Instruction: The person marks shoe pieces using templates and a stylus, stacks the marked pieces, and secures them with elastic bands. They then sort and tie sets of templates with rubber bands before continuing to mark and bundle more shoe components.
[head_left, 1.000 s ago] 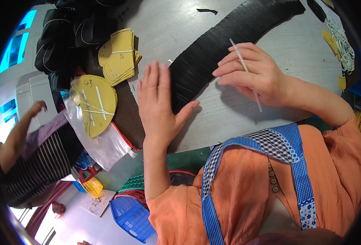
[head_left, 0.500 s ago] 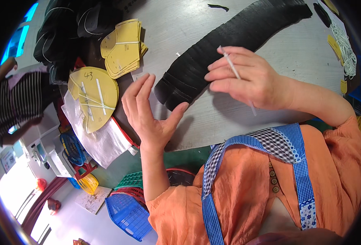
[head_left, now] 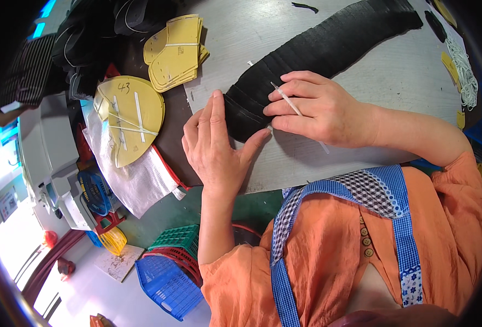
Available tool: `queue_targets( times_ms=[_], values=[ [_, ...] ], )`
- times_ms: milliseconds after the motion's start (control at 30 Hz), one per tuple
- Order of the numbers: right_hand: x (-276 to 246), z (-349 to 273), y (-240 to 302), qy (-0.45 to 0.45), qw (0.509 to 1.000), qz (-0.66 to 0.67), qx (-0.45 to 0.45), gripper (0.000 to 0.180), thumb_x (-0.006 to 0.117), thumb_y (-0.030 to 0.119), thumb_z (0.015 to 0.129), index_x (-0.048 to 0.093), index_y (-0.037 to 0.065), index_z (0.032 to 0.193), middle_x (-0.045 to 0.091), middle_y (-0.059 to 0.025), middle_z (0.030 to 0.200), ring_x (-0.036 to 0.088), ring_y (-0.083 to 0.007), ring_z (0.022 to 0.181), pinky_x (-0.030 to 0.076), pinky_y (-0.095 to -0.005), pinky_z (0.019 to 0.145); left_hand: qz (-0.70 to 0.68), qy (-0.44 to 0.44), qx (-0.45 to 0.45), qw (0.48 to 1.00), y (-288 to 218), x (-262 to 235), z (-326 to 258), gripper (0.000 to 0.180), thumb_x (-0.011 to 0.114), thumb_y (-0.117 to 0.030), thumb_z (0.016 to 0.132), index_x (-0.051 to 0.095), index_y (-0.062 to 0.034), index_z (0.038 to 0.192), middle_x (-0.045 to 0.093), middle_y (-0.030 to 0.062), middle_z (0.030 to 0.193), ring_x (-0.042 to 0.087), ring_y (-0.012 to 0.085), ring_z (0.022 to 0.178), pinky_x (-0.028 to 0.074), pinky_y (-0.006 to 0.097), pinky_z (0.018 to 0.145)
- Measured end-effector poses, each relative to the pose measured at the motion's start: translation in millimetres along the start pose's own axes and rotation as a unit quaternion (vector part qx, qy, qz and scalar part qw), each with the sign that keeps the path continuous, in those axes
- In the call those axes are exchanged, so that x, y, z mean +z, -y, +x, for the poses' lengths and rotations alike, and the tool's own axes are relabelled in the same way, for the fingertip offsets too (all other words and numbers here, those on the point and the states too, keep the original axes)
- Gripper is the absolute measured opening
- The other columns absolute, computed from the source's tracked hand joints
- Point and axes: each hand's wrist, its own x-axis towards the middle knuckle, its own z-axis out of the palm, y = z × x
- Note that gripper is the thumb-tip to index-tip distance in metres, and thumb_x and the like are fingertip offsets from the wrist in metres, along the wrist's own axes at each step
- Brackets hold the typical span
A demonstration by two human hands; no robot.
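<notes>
A: What is the state of the left hand [head_left: 213,150]?

B: Back uppermost, thumb spread wide from the fingers. The near end of a black strip of overlapping pieces [head_left: 312,46] lies in the gap between thumb and forefinger; how firmly either presses on it cannot be told.

A: And the right hand [head_left: 325,111]?

B: Fingers bent, with a slim white pen-like stick [head_left: 289,100] held among them. One end points over the strip; the other emerges below the hand, on the body side. The fingertips reach over the strip's near edge; contact there cannot be told.

A: What course does the strip take?

B: It runs from the left hand, past the right hand's fingertips, then away beyond that hand to its right, across a grey tabletop [head_left: 372,131].

A: What surrounds the hands?

B: Beyond the left hand and slightly left, banded yellow templates [head_left: 175,60]; directly left of it, a rounded yellow template stack [head_left: 127,101] on a silvery sheet [head_left: 151,191]. Farther off, beyond both stacks, black bundles [head_left: 74,49] tied with pale cord. Well to the right of the right hand, a white cord tangle [head_left: 462,76]. Left of the left forearm, toward the body, a blue plastic basket [head_left: 167,286].
</notes>
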Motion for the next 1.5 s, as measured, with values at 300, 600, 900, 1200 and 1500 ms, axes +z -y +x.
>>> queue_targets(
  times_ms=[300, 600, 900, 1200, 1500],
  values=[
    [8.3, 9.0, 10.4, -0.017, 1.000, 0.003, -0.001, 0.017, 0.066, 0.014, 0.075, 0.070, 0.008, 0.090, 0.069, -0.0015, 0.101, 0.060, -0.0214, 0.103, 0.047, -0.0423, 0.100, -0.012, -0.015, 0.007, 1.000, 3.0, -1.8, -6.6, 0.098, 0.083, -0.051, 0.065, 0.049, -0.0006, 0.142, 0.066, 0.0111, 0.119, 0.058, 0.0287, 0.111, 0.043, 0.040, 0.090],
    [-21.2, -6.5, -2.6, -0.010, 0.998, 0.025, 0.064, 0.024, 0.068, 0.010, 0.073, 0.068, 0.006, 0.096, 0.070, -0.0062, 0.106, 0.063, -0.0258, 0.100, 0.048, -0.0454, 0.094, -0.029, 0.076, 0.131, 0.988, -5.8, -15.3, 18.4, 0.085, 0.079, -0.043, 0.073, 0.048, -0.0078, 0.144, 0.048, 0.0163, 0.146, 0.042, 0.0357, 0.137, 0.032, 0.049, 0.112],
    [-30.6, -8.2, -20.6, -0.033, 0.995, -0.002, 0.095, 0.018, 0.069, 0.011, 0.079, 0.068, 0.010, 0.097, 0.068, -0.0053, 0.101, 0.063, -0.0246, 0.097, 0.050, -0.0423, 0.088, -0.007, 0.250, 0.146, 0.957, -1.5, -4.7, 20.5, 0.091, 0.070, -0.055, 0.076, 0.039, -0.0119, 0.150, 0.025, 0.0216, 0.159, 0.025, 0.0378, 0.147, 0.024, 0.057, 0.114],
    [-161.5, -31.9, -257.6, -0.019, 0.808, -0.286, 0.514, 0.026, 0.072, 0.024, 0.084, 0.068, 0.008, 0.104, 0.069, -0.0141, 0.096, 0.067, -0.0322, 0.092, 0.052, -0.0438, 0.081, -0.087, 0.119, 0.099, 0.984, -0.4, -16.0, 30.2, 0.074, 0.056, -0.049, 0.091, 0.040, -0.0044, 0.148, 0.039, 0.0199, 0.153, 0.031, 0.0380, 0.145, 0.012, 0.055, 0.119],
    [-142.5, -43.8, -299.1, 0.077, 0.784, -0.084, 0.610, 0.027, 0.074, 0.016, 0.083, 0.063, 0.001, 0.102, 0.068, -0.0090, 0.085, 0.065, -0.0180, 0.073, 0.053, -0.0299, 0.065, -0.196, -0.083, 0.023, 0.977, 7.4, -14.3, 27.2, 0.045, 0.069, 0.002, 0.079, 0.061, 0.0018, 0.124, 0.063, 0.0198, 0.125, 0.059, 0.0350, 0.118, 0.040, 0.046, 0.107]
  ],
)
